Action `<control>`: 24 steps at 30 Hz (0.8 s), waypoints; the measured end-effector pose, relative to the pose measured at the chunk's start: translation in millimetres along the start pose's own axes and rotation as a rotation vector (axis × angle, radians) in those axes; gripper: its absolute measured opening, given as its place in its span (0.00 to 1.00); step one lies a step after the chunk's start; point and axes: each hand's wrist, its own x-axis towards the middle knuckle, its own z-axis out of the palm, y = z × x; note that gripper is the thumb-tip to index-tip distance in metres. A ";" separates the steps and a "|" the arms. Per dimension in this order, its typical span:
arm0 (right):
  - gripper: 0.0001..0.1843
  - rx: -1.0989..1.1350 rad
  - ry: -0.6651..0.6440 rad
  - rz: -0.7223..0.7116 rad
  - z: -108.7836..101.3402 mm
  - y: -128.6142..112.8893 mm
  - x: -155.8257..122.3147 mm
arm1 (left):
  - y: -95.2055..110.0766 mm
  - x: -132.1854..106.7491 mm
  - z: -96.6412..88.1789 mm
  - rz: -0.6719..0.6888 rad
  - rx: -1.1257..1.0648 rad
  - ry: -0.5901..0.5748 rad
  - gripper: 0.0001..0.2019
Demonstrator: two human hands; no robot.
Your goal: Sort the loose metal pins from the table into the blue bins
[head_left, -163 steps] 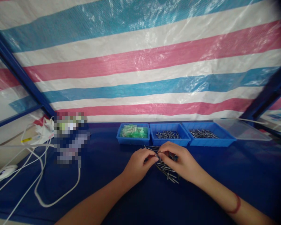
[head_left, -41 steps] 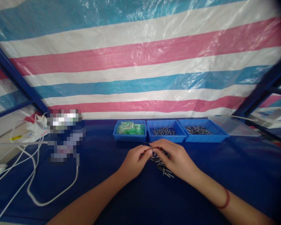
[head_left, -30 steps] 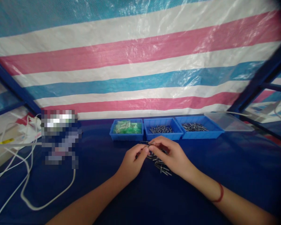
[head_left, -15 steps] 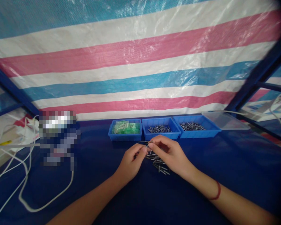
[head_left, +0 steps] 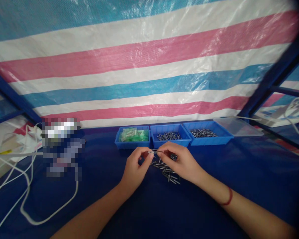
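A thin metal pin [head_left: 154, 152] is held level between the pinched fingertips of my left hand [head_left: 134, 167] and my right hand [head_left: 180, 162]. Both hands hover just above a loose heap of metal pins [head_left: 165, 169] on the blue tablecloth [head_left: 109, 186]. Right behind the hands stand three blue trays in a row: the left tray [head_left: 132, 143] has green pieces, the middle tray [head_left: 169, 142] and the right tray [head_left: 207, 140] hold more metal pins. A red band circles my right wrist.
A clear plastic lid [head_left: 239, 127] lies right of the trays. White cables [head_left: 40, 212] loop over the table's left side beside a blurred-out object [head_left: 61, 146]. A striped tarpaulin [head_left: 149, 66] closes off the back, framed by blue bars.
My hands have drawn slightly apart, so the pin between the fingertips now shows. The camera has drifted a little, shifting the scene left.
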 end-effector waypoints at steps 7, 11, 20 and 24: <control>0.10 -0.695 0.205 0.061 -76.9 41.5 13.8 | 6.1 10.0 -21.6 0.196 0.413 -0.245 0.15; 0.14 -0.990 0.206 0.306 -111.9 74.6 8.6 | 5.6 11.2 -28.6 0.211 0.568 -0.386 0.15; 0.15 -0.773 0.073 0.169 -88.3 41.4 13.3 | 1.7 10.5 -21.3 0.175 0.549 -0.505 0.11; 0.13 -0.622 -0.121 -0.024 -56.6 21.3 9.9 | -0.9 11.1 -16.9 0.178 0.515 -0.442 0.11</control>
